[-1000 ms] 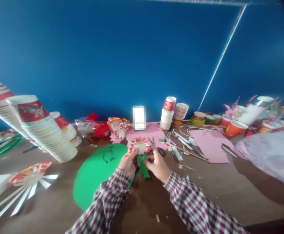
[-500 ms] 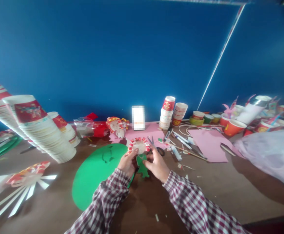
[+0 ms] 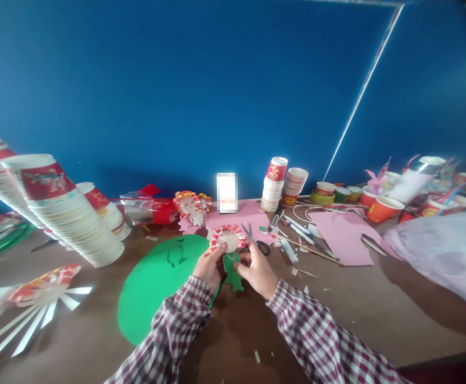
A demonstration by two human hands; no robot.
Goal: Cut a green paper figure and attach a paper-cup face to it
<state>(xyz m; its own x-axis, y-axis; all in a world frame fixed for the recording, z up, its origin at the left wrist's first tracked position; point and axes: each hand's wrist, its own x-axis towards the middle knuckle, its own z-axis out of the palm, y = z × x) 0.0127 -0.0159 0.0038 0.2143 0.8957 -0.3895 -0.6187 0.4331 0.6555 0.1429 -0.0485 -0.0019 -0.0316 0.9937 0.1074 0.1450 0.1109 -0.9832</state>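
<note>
My left hand (image 3: 211,264) is closed with its thumb on the lower left of a paper flower head (image 3: 229,240), a pale disc ringed with red and white curled strips. Below that disc hangs a green paper cutout (image 3: 233,271), shaped like a small figure. My right hand (image 3: 259,270) pinches the cutout's right edge, its thumb in front and the other fingers behind. Just beyond the right fingers lie scissors (image 3: 263,247) with dark handles, blades apart. A large green paper oval (image 3: 156,288) with dark drawn marks lies left of my hands.
Tall stacks of paper cups (image 3: 68,208) lean at the left, near a cup cut into strips (image 3: 48,290). More cup stacks (image 3: 275,184) stand at the back. Pens (image 3: 299,232), pink paper (image 3: 347,240) and a translucent plastic bag (image 3: 444,256) lie to the right, with finished-looking cups (image 3: 385,209) behind.
Almost nothing differs. Both hands keep their hold on the flower head and green cutout, and the view has shifted very slightly.
</note>
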